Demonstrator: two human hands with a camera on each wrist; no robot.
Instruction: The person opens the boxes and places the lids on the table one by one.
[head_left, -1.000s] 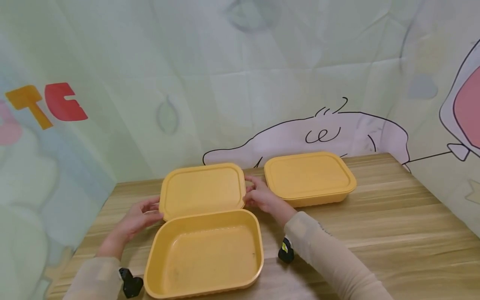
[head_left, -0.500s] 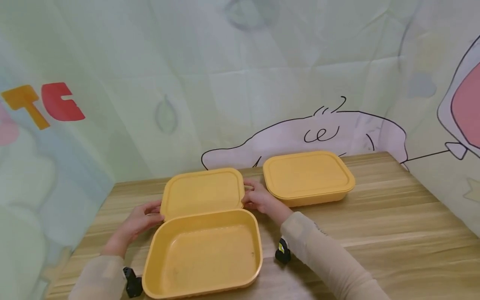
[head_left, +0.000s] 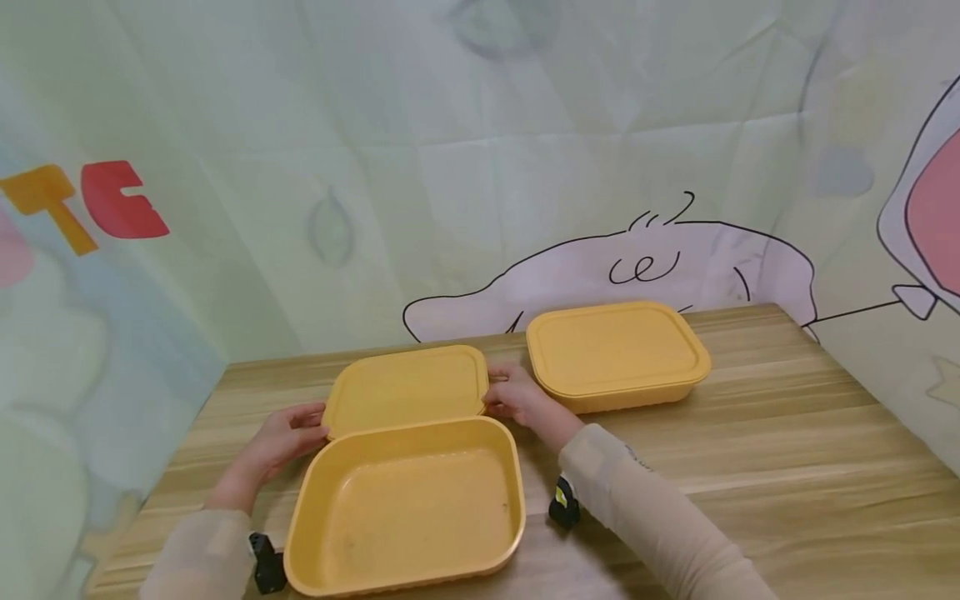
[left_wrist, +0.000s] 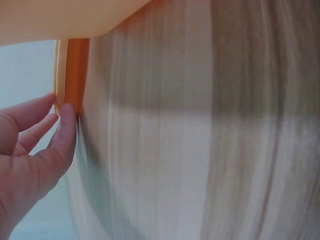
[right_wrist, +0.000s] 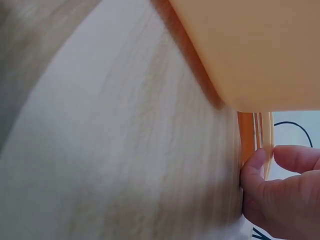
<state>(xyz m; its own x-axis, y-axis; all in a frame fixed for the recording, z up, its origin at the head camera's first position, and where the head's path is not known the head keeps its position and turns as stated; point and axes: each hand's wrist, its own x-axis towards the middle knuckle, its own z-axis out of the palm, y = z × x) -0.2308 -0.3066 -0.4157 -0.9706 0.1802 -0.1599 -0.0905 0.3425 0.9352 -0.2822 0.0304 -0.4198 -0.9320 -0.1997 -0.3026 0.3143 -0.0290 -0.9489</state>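
Observation:
A yellow lid [head_left: 408,390] lies nearly flat behind an open yellow box [head_left: 420,529] in the head view. My left hand [head_left: 281,440] pinches the lid's left edge between thumb and fingers. At its right edge, my right hand [head_left: 521,402] grips it with the thumb in front. In the left wrist view, the left hand [left_wrist: 37,155] has its fingertips on the thin lid rim [left_wrist: 60,75]. In the right wrist view, the right hand [right_wrist: 285,192] pinches the layered rim [right_wrist: 268,132]. What lies beneath the lid is mostly hidden.
A second yellow box with its lid on [head_left: 618,354] stands at the back right, close to my right hand. The wooden table [head_left: 787,442] stretches to the right. A printed cloth backdrop [head_left: 480,167] rises behind it.
The lid's far edge has sunk, so the lid now lies flatter. My hands have come down slightly with it. The open box and the lidded box stay where they were.

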